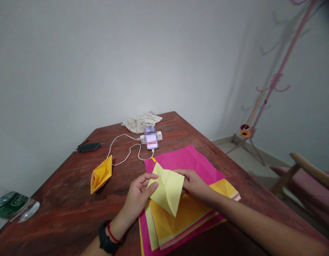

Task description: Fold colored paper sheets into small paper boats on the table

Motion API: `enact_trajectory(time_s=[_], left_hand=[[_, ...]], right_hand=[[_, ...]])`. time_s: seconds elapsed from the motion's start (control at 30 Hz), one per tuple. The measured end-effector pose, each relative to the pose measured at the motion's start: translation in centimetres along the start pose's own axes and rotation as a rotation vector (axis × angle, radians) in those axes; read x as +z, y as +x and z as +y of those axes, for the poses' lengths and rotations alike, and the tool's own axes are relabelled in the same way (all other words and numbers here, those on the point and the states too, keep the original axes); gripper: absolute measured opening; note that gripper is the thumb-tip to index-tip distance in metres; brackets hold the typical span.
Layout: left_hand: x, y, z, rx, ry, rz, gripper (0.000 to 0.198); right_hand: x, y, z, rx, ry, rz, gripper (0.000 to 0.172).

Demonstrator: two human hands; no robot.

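Note:
A pale yellow folded paper [168,190] is held up between both hands over a stack of coloured sheets [186,217]. My left hand [137,199] pinches its left edge with thumb and fingers. My right hand [195,185] grips its right corner, with the fingers partly hidden behind the paper. A pink creased sheet [192,161] lies at the far side of the stack. My left wrist wears a black watch and a red band.
A folded orange paper boat [101,174] lies on the wooden table [65,199] to the left. A phone on a white cable [151,139], a dark case [89,147], a cloth [141,121], a glass object [15,208]. Chair and coat stand at right.

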State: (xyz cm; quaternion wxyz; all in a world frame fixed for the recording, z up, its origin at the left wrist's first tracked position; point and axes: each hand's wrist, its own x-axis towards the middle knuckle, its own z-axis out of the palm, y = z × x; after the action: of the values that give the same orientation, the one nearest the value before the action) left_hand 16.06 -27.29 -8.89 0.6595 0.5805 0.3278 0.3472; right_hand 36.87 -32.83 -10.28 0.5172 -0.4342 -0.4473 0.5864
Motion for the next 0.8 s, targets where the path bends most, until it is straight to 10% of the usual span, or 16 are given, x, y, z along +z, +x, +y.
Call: enact_trajectory(time_s=[0.2, 0.8], left_hand=[[0.1, -0.2, 1.0, 0.087, 0.076, 0.1, 0.039], [0.9, -1.1, 1.3, 0.201, 0.176, 0.145, 0.021]], right_hand=[[-0.3, -0.4, -0.7, 0.003, 0.237, 0.03, 0.057], [-0.2, -0.3, -0.3, -0.08, -0.003, 0.147, 0.048]])
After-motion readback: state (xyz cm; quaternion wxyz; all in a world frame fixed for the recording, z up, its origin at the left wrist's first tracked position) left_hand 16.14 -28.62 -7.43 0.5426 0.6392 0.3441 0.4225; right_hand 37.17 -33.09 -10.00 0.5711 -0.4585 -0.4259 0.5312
